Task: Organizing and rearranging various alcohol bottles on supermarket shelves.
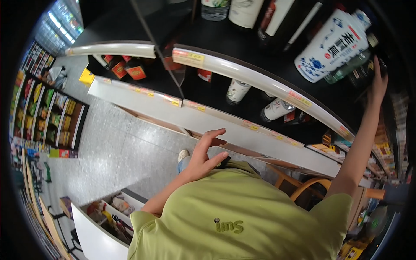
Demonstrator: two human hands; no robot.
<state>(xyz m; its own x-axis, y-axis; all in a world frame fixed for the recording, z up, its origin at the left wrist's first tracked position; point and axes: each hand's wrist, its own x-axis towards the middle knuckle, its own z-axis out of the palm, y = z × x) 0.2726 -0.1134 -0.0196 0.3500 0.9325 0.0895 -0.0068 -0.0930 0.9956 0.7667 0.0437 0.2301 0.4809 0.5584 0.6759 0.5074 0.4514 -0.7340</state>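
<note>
My right hand (378,83) reaches up to the right end of a black shelf (279,65). Its fingers are against or just beside a dark bottle (359,71); whether they grip it is hidden. Left of that bottle are a green glass bottle (346,68) and a large white bottle (333,45) with blue floral decoration and writing. In front of my torso, my left hand (206,154) hovers with curved fingers apart and nothing in it. Other bottles (245,13) stand farther left on the same shelf.
A lower shelf holds white-labelled bottles (278,109) and red-labelled ones (135,70). Price tags line the shelf edges. Behind my left arm is an open drawer (107,214) with scissors inside. A wooden chair (308,188) stands near my right side. A snack rack (47,113) is at far left.
</note>
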